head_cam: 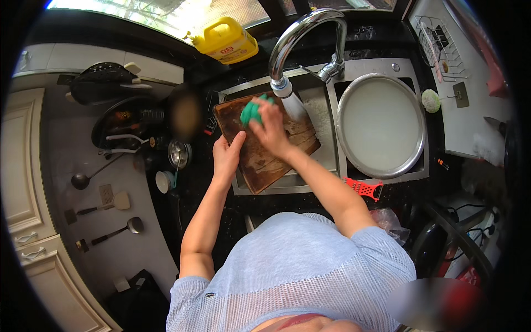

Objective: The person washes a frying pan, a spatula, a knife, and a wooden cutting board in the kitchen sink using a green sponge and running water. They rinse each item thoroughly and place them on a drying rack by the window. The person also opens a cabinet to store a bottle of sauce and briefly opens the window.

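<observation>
A wet, worn wooden cutting board (265, 153) lies tilted over the left basin of a steel sink (327, 124). My left hand (228, 153) grips its left edge, the thumb on the upper face. My right hand (271, 126) holds a green scrubbing cloth or pad (251, 112) against the upper left part of the board. From the chrome faucet (282, 85), water sprays down just right of my right hand, onto the board's right side. The far fingers of my left hand are hidden under the board.
A large round metal basin (381, 124) of cloudy water sits over the right sink bowl. Below it lies a red grater (364, 189). A yellow detergent jug (228, 41) stands by the window. Bowls, a white cup (164, 181) and pans are at the left, a wire rack (442, 50) at the right.
</observation>
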The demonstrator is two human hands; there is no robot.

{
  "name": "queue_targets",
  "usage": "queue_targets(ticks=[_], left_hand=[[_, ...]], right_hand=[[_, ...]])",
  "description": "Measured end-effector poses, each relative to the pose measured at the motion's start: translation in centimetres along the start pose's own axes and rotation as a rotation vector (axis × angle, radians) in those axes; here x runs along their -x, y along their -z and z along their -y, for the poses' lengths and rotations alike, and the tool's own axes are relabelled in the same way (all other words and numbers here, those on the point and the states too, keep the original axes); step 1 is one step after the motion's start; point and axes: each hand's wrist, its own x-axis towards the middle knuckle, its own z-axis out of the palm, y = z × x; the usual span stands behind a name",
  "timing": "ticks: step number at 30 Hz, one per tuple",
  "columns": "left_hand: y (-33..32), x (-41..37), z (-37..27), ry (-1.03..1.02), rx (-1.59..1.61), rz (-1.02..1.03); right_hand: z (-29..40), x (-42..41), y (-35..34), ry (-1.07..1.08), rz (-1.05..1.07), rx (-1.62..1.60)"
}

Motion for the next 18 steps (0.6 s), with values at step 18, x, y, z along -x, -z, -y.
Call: queue_targets(ticks=[18], left_hand=[[2.9,4.4,1.6,-0.164,-0.706,-0.115]], right_hand=[[-10.2,3.5,13.0,-0.596,0.549,0.183]])
